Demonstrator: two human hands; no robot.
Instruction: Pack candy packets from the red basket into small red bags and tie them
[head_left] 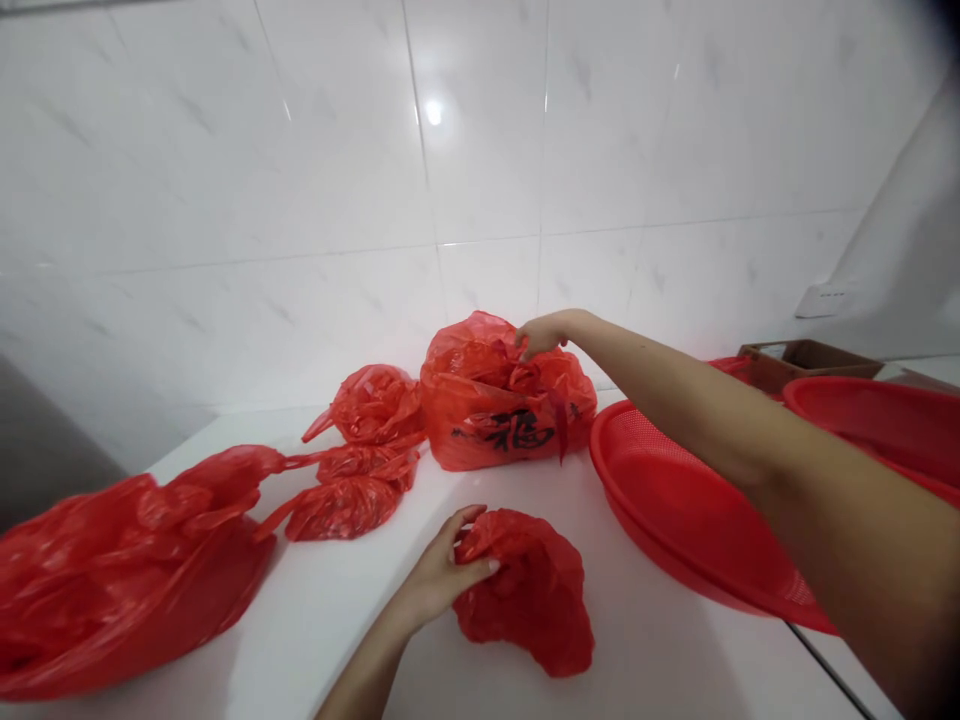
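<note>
My left hand (439,580) is closed on the rim of a crumpled red plastic bag (540,600), with the thumb on the near side and fingers behind. This bag rests low on the white table, its mouth partly spread. Farther back, my right hand (544,335) reaches into the top of a large, full red plastic bag (487,430) printed with a black character. Its fingers are curled down among the red folds, and the fingertips are hidden, so what they pinch cannot be made out.
Several tied red bags (375,405) lie left of the large bag. A big red bag (135,580) fills the left side. At right, beneath my forearm, is a red mesh basket (630,500); another red basket (885,410) and a brown box (817,360) stand behind. White tiled wall (300,150) backs the table.
</note>
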